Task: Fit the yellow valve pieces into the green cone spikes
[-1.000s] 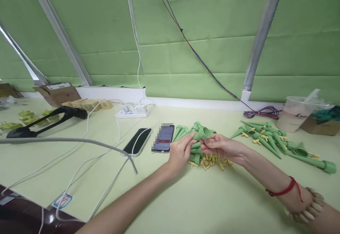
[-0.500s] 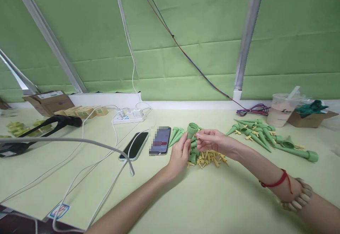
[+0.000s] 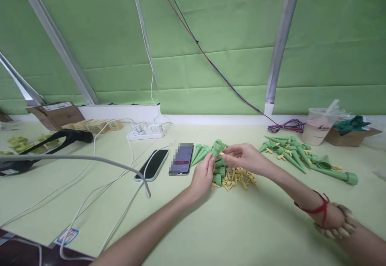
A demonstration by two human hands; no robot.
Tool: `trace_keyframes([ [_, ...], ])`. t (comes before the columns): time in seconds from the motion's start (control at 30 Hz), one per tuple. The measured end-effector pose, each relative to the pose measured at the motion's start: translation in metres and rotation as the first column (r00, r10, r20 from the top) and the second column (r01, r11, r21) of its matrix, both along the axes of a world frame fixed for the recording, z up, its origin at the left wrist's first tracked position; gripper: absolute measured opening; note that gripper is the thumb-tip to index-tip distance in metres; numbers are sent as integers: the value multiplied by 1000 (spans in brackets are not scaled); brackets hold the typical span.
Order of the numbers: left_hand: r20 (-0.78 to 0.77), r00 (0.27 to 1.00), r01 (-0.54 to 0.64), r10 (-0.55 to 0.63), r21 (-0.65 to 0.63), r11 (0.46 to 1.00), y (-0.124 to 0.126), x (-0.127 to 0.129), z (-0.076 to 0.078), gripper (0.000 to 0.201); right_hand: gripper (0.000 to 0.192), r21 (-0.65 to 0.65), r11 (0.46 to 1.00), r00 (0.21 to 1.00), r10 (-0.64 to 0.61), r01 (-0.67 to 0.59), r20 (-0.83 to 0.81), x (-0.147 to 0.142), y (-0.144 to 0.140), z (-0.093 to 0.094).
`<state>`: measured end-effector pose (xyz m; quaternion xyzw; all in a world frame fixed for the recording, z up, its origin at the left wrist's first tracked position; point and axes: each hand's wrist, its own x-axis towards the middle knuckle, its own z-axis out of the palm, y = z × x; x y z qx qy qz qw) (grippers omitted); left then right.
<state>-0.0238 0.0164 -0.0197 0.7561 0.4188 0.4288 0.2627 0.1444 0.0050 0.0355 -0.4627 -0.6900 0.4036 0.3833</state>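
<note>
My left hand (image 3: 202, 176) is closed round a green plastic watering spike (image 3: 217, 147), its wide open cup end tilted up. Beside the cup, my right hand (image 3: 243, 159) pinches a small yellow valve (image 3: 222, 154) at the spike's side. How far the valve sits in the spike cannot be made out. Below both hands lies a heap of yellow valves (image 3: 238, 177), with more green spikes (image 3: 219, 177) partly hidden behind my left hand. Two green spikes (image 3: 200, 153) point toward me just left of it.
Spikes with yellow valves fitted (image 3: 291, 153) lie in a pile at the right. Behind them are a plastic cup (image 3: 318, 127) and a small carton (image 3: 346, 137). Two phones (image 3: 153, 165), white cables (image 3: 129, 153), a power strip (image 3: 146, 132) and a black strap-like object (image 3: 68, 137) occupy the left.
The held spike's cup has tipped slightly and turned. My right hand has flattened somewhat, with its fingers still against the spike's side. The view has shifted a little.
</note>
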Motion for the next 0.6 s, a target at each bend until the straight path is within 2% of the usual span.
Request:
trace_keyframes([
  [0.03, 2, 1000, 12, -12, 1, 1000, 0, 0, 0, 29, 36, -114, 991, 997, 62, -68, -50, 3, 0, 4],
  [0.1, 0, 999, 33, -33, 18, 999, 0, -1, 1, 29, 38, -262, 947, 975, 145, -187, -170, 9, 0, 9],
  [0.23, -113, 993, 46, -32, 116, 992, 1, -5, 3, 34, 31, -433, 827, 904, 190, -358, -383, 11, 1, 3],
  [0.3, -217, 976, 53, -11, 189, 980, 3, -9, 3, 37, 32, -483, 759, 865, 207, -437, -458, 7, 0, -4],
  [0.33, -258, 966, 50, 9, 222, 974, 3, -11, 4, 38, 32, -488, 748, 856, 207, -451, -474, 4, 0, -6],
  [0.37, -288, 957, 42, 33, 249, 967, 4, -13, 5, 39, 31, -482, 755, 857, 201, -444, -474, 2, -1, -6],
  [0.47, -328, 939, 4, 100, 304, 953, 3, -15, 8, 41, 28, -414, 846, 899, 156, -336, -410, -2, -4, -3],
  [0.53, -347, 927, -17, 144, 344, 939, 2, -14, 9, 39, 27, -342, 917, 945, 97, -207, -311, -2, -4, -1],
  [0.6, -362, 913, -40, 188, 380, 924, 2, -12, 9, 37, 29, -210, 977, 982, -18, -22, -186, 0, -1, -3],
])
